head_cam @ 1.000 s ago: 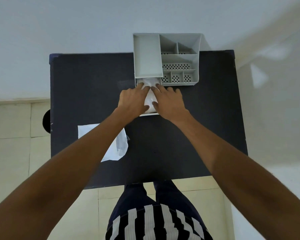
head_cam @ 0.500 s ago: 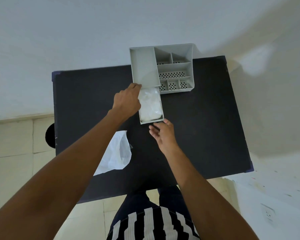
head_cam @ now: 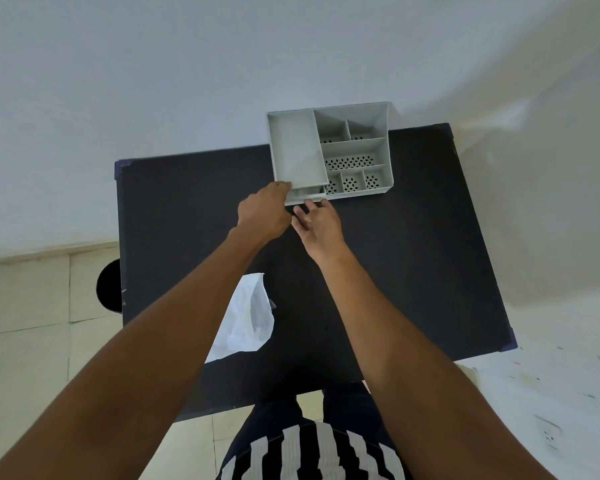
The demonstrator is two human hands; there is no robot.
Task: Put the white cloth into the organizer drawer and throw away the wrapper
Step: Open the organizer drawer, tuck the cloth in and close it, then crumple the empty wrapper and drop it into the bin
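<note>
A grey organizer (head_cam: 329, 150) with several compartments stands at the far edge of the black table (head_cam: 413, 271). Its drawer (head_cam: 305, 196) at the front left is almost pushed in; only a narrow strip shows, and the white cloth inside is hidden. My left hand (head_cam: 265, 211) rests against the organizer's front left corner. My right hand (head_cam: 321, 221) has its fingertips spread against the drawer front. The white plastic wrapper (head_cam: 246, 323) lies crumpled on the table near the front left, partly behind my left forearm.
A round black object (head_cam: 109, 285) sits on the floor beside the table's left edge. A white wall runs behind the table. My legs and striped shirt are at the front edge.
The drawer, pulled out with the white cloth visible half a second ago, has slid almost fully into the organizer. My right hand moved forward with the drawer front. The left hand stayed at the corner.
</note>
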